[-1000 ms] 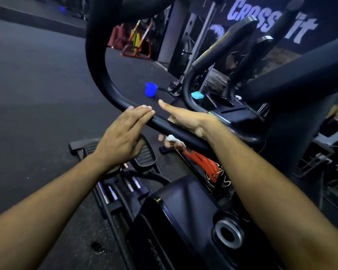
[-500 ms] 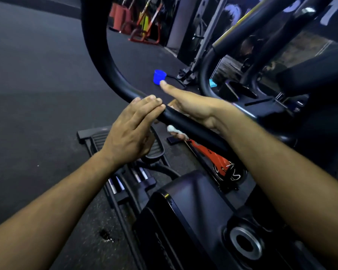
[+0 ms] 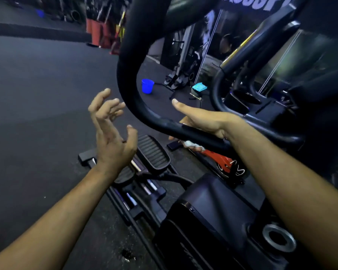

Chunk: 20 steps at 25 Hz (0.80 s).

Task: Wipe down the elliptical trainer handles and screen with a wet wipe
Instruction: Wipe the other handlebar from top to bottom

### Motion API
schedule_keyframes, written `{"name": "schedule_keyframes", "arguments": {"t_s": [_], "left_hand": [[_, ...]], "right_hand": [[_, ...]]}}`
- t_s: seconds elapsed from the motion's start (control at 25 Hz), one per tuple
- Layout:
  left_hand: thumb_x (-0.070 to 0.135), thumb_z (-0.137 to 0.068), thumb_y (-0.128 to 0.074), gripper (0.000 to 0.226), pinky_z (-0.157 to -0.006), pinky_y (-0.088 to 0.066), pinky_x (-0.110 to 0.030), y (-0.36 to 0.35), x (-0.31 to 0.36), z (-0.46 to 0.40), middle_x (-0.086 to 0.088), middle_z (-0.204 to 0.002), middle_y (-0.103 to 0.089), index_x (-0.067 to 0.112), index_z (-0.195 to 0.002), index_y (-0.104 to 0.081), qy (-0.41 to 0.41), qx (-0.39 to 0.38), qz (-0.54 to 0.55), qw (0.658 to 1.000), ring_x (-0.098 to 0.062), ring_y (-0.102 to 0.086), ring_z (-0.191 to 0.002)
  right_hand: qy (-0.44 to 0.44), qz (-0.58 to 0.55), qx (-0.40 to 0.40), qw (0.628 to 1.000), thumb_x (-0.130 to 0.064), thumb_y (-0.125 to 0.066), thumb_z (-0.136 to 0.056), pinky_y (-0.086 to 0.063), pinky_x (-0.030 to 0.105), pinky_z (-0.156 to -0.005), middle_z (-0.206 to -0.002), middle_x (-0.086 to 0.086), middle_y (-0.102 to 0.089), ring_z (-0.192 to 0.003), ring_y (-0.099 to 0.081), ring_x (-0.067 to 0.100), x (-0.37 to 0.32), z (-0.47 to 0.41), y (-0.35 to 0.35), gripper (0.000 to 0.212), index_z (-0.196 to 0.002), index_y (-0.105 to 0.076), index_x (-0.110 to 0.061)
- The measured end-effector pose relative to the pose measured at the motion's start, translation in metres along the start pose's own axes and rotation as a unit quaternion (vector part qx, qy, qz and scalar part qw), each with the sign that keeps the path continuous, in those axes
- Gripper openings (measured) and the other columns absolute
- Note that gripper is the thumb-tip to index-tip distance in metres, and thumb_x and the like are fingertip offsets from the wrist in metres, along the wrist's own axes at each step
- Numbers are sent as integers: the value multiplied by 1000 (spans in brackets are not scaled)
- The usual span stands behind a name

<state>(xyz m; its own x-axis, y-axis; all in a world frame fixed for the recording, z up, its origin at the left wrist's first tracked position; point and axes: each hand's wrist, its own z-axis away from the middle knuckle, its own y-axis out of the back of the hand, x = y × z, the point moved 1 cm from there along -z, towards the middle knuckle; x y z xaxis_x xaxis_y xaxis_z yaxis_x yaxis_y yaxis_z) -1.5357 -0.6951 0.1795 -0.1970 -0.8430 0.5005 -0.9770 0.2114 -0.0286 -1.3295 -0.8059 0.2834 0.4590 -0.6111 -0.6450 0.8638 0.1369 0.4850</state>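
A person's right hand (image 3: 201, 119) wraps the black curved handle (image 3: 144, 112) of an elliptical trainer, thumb pointing forward over the top, fingers curled beneath and pinching a white wet wipe (image 3: 191, 144) under the bar. The bar's long axis runs from lower right, sweeping up and left. The left hand (image 3: 111, 131) hovers open, fingers spread, just left of the bar and touching nothing. Most of the wipe is hidden behind the bar. The screen cannot be made out.
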Motion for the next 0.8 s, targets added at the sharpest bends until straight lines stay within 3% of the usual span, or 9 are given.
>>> {"name": "schedule_keyframes", "arguments": {"t_s": [0.16, 0.32, 0.4, 0.52, 0.64, 0.8], "left_hand": [[-19, -76, -52, 89, -114, -44, -45, -3, 4, -19, -26, -166, -14, 23, -151, -29, 54, -24, 48, 997, -28, -43, -144], [-24, -72, -51, 96, -124, -29, -58, 9, -4, -18, -25, -170, -2, 22, -152, -26, 63, -59, 25, 996, -38, -12, -159], [-28, -72, -52, 95, -127, -29, -47, 26, -13, -15, -31, -168, -2, 20, -151, -29, 40, -74, 2, 996, -42, -11, -159], [-34, -69, -52, 96, -118, -28, -14, 43, -23, -11, -39, -165, -3, 14, -149, -34, -15, -117, -24, 993, -49, -16, -157], [-35, -67, -50, 102, -123, -27, -21, 43, -28, -11, -36, -166, -3, 15, -153, -29, -26, -164, -27, 986, -46, -16, -158], [-34, -68, -52, 104, -123, -28, -24, 48, -26, -21, -30, -169, -3, 17, -155, -28, 1, -164, -26, 986, -33, -16, -160]], "right_hand": [[65, -59, -3, 996, -92, -22, -84, -45, 32, -53, -75, 22, -61, -54, -53, 26, -26, -16, -18, 97, -101, -64, -6], [35, -42, -51, 997, -90, -16, -85, -41, 31, -53, -66, 14, -52, -51, -47, 21, -18, -15, -13, 112, -122, -61, 6], [6, -28, -88, 996, -92, -13, -84, -40, 30, -54, -64, 13, -45, -51, -45, 20, -10, -11, -8, 117, -125, -61, 6], [2, -18, -98, 995, -91, -9, -84, -44, 36, -59, -75, 20, -51, -56, -50, 25, -21, -13, -6, 119, -123, -63, 8], [45, -11, -69, 997, -92, -8, -83, -50, 43, -70, -90, 28, -56, -69, -55, 33, -55, -28, -19, 119, -123, -66, 4], [155, -100, -67, 981, -90, -4, -85, -49, 32, -53, -75, 21, -56, -57, -54, 27, -89, -50, -38, 121, -124, -61, 10]]}}
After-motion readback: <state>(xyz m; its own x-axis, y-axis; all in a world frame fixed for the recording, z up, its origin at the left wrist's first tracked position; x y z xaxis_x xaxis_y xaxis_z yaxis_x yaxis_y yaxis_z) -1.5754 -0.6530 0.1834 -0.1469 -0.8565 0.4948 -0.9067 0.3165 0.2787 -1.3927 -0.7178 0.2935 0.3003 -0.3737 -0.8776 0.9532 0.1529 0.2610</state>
